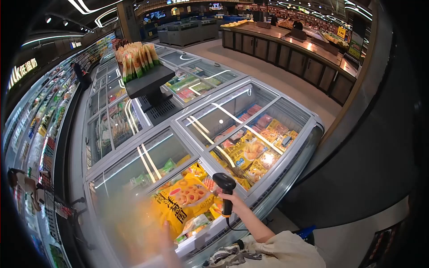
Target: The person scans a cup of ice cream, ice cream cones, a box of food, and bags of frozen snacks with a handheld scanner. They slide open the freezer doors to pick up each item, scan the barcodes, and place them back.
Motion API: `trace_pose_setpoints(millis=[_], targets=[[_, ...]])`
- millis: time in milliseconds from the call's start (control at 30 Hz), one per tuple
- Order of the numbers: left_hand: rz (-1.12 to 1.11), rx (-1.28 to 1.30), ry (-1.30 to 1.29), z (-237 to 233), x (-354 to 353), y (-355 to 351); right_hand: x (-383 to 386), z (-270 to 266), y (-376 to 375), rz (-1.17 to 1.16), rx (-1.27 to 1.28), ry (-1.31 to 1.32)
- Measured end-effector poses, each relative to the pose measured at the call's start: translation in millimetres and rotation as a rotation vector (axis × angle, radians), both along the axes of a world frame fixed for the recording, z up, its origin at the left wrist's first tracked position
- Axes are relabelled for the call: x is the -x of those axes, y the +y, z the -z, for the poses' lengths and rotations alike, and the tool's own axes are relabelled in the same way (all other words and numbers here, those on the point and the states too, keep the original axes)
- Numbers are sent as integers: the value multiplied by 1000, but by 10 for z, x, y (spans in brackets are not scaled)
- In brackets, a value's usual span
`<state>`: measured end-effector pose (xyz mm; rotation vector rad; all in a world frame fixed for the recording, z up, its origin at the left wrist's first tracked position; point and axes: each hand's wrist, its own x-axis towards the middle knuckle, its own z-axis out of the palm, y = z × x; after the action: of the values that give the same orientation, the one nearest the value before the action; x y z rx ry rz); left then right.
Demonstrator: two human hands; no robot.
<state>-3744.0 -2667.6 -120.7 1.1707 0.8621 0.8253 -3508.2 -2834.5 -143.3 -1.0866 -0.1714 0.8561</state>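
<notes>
My right hand (231, 203) is closed around the handle of a black barcode scanner (225, 182), held upright over the front rim of a chest freezer (243, 210). A cord runs down from the scanner's base. Below it, in the open freezer section, lies a yellow bag of frozen onion rings (190, 192) with black lettering. My left hand (166, 239) is at the bag's lower left edge, smeared by motion, so its fingers cannot be made out. Beside that hand is a blurred yellow-orange shape (134, 223), perhaps another bag. Smaller packages (196, 223) lie under the onion ring bag.
Glass lids (147, 156) cover the neighbouring freezer sections, with yellow bags (250, 149) inside. A black stand (152, 82) carries upright snack packs (136, 58). Refrigerated shelves (49, 120) line the left aisle, where a person (29, 185) is near a shopping cart (58, 207).
</notes>
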Motion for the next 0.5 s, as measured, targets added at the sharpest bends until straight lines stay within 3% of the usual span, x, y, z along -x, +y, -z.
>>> trace_pose_setpoints(millis=[33,100,133,167,233,500], targets=[[-59,30,-101,-214,1,-56,88,-230,40,-13,-87,137],[-84,43,-224,-472,39,-135,151,-369,73,-42,-191,118],[18,52,-201,-607,120,-126,211,-568,71,-85,-265,99],[124,66,-180,-723,210,-120,243,-664,84,-72,-250,86],[55,33,-310,-866,212,-210,266,-757,68,-16,-143,9],[164,-234,-244,-715,508,-411,486,-965,-6,238,-96,-112]])
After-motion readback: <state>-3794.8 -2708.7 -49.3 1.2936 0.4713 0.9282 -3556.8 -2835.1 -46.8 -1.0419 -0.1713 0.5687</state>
